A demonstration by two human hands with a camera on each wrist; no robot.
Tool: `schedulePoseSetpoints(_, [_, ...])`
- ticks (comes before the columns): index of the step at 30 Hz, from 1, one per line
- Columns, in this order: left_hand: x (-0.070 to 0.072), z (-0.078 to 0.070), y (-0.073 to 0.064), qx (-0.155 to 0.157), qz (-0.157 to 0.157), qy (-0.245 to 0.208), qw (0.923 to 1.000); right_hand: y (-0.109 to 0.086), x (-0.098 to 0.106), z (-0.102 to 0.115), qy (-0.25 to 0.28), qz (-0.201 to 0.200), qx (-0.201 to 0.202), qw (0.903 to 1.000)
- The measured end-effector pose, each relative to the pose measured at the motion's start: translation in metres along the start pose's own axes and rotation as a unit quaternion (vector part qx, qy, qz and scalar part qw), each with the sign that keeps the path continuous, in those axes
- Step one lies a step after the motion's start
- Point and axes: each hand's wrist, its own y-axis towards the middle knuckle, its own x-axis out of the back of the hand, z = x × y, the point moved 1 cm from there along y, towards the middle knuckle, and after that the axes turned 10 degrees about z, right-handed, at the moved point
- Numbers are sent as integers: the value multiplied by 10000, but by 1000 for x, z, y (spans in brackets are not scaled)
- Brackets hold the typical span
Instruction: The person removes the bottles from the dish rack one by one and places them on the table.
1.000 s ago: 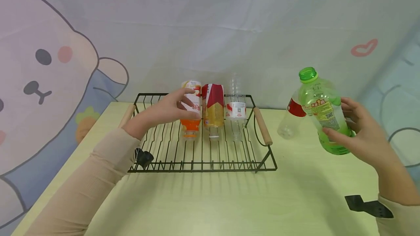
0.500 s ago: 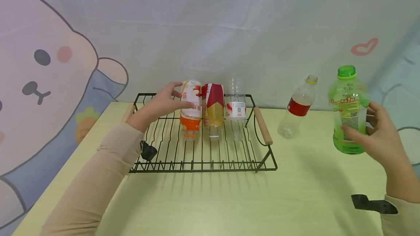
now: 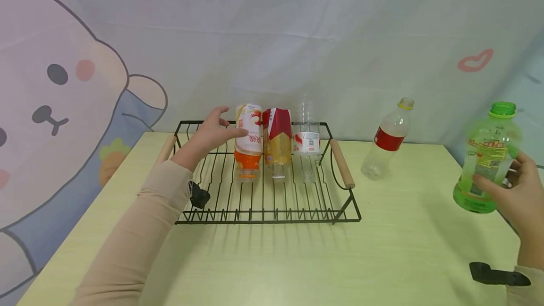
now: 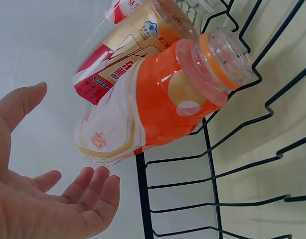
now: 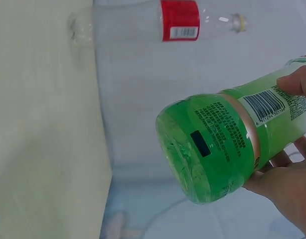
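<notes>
My right hand (image 3: 520,195) grips an uncapped green plastic bottle (image 3: 486,164) above the right side of the table, its mouth upward. In the right wrist view the thumb lies across the label of the green bottle (image 5: 213,144). My left hand (image 3: 212,133) hovers over the left part of a black wire rack (image 3: 272,222), fingers spread and holding nothing. Beside its fingertips an orange-and-white bottle (image 3: 248,143) lies neck-down in the rack. The left wrist view shows a gap between the left hand (image 4: 58,199) and the orange-and-white bottle (image 4: 165,99).
In the rack, a red-and-gold labelled bottle (image 3: 278,138) and a clear bottle with a white label (image 3: 307,143) also lean neck-down. A clear red-labelled bottle (image 3: 389,140) stands right of the rack's wooden handle (image 3: 341,164). A printed cloth (image 3: 263,46) hangs behind the table.
My right hand has carried the green bottle to the right, away from the red-labelled bottle, and lowered it slightly. My left hand has shifted slightly at the orange-and-white bottle, which stays in place.
</notes>
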Motion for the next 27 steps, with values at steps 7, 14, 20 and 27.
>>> schedulePoseSetpoints(7, [-1, 8, 7, -50, -145, -231, 9996, 6, 4, -59, 101, -458, -245, 9986])
schedulePoseSetpoints(14, [-4, 11, 9, -39, -315, -455, 9985, 24, 12, -145, 394, -810, -45, 9959])
schedulePoseSetpoints(20, [-9, 14, 11, -12, -302, -530, 9981, 18, 14, -154, 344, -1121, -348, 9925])
schedulePoseSetpoints(27, [-12, 21, 13, 83, -164, -510, 9985, 17, 12, -188, 482, -1090, -511, 9916])
